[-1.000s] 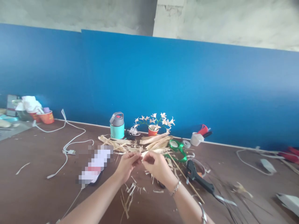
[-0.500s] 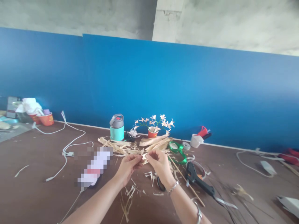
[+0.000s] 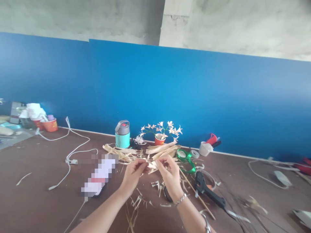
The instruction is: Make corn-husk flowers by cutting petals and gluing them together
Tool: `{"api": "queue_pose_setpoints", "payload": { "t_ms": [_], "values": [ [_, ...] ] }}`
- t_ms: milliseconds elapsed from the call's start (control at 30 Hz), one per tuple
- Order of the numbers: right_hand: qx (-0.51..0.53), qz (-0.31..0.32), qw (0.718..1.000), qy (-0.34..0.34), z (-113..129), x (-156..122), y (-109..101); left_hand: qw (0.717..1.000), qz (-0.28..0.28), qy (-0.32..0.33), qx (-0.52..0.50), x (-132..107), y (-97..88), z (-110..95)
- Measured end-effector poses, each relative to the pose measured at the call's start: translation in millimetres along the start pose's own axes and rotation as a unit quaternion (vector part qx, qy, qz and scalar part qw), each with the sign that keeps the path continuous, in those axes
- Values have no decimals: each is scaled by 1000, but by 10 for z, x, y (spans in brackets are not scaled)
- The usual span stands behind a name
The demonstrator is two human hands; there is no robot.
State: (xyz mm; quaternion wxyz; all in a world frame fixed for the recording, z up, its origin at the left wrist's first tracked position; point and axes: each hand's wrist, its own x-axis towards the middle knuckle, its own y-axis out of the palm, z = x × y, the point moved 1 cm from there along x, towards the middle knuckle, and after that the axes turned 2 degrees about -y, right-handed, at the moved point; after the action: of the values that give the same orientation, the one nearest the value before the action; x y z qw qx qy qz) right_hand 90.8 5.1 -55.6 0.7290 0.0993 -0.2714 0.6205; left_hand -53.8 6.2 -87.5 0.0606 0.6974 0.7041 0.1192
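Between my two hands, above the brown table, is a small piece of pale corn husk (image 3: 152, 165). My left hand (image 3: 136, 170) pinches its left side with thumb and forefinger. On the other side my right hand (image 3: 169, 171), with bracelets on the wrist, pinches it too. The fingertips partly cover the piece, so its exact shape is unclear. Just beyond lie dried husk strips (image 3: 167, 150) in loose piles. Behind them, white artificial flowers (image 3: 170, 124) on green stems stand in a red paper cup (image 3: 159, 139).
A teal flask (image 3: 122, 137) stands behind the left pile. Right of my hands lie green ribbon (image 3: 188, 161), a thin stick (image 3: 206, 207) and a black glue gun (image 3: 210, 191). A blurred-out phone (image 3: 100, 174) and white cables (image 3: 70, 155) are on the left. Husk scraps (image 3: 137, 200) litter the front.
My hands have drawn slightly apart, and more of the pale husk piece shows between the fingers. The whole view has shifted a little.
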Motion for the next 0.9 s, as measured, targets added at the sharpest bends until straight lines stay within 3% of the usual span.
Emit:
{"api": "queue_pose_setpoints", "payload": {
  "t_ms": [233,433,667,900],
  "values": [
    [48,10,999,-5,36,-22,-10,998,0,59,36,-3,-42,29],
    [26,25,999,-12,77,-42,-3,999,-12,38,11,-10,-14,10],
    [-40,38,988,-141,140,-63,3,999,-32,10,15,-25,32,-16],
    [-16,37,998,-53,67,-60,61,1000,-21,-3,20,-44,29,-25]
  ]
}}
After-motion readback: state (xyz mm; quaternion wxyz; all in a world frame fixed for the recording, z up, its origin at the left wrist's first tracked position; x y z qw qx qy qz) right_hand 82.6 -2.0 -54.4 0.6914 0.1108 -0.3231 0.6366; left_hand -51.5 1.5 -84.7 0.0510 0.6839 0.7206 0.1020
